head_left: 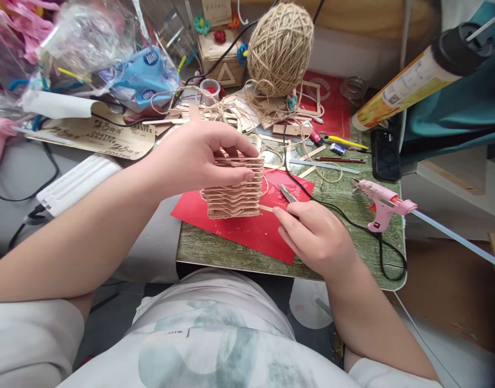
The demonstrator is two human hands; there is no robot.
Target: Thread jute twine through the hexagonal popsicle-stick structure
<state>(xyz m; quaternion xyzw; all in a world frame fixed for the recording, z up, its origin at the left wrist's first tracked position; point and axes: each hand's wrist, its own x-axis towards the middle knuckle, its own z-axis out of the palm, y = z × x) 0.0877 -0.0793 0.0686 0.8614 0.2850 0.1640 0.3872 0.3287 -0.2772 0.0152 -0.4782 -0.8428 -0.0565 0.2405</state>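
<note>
A small box built of stacked wooden craft sticks [235,194] stands on a red paper sheet [247,229] on a green wood-pattern board [352,253]. My left hand [199,159] lies over its top and left side, fingers curled around it. My right hand [312,234] is closed beside the box on the right. It grips a small metal tool [286,193] whose tip points toward the box's lower right corner, where a thin stick [266,208] pokes out.
A pink glue gun [382,205] with a glue stick lies right of the red sheet, its black cord looping over the board. Behind are a large twine ball [280,47], loose craft sticks, pencils, a black phone [385,153], a spray can [420,73] and plastic bags.
</note>
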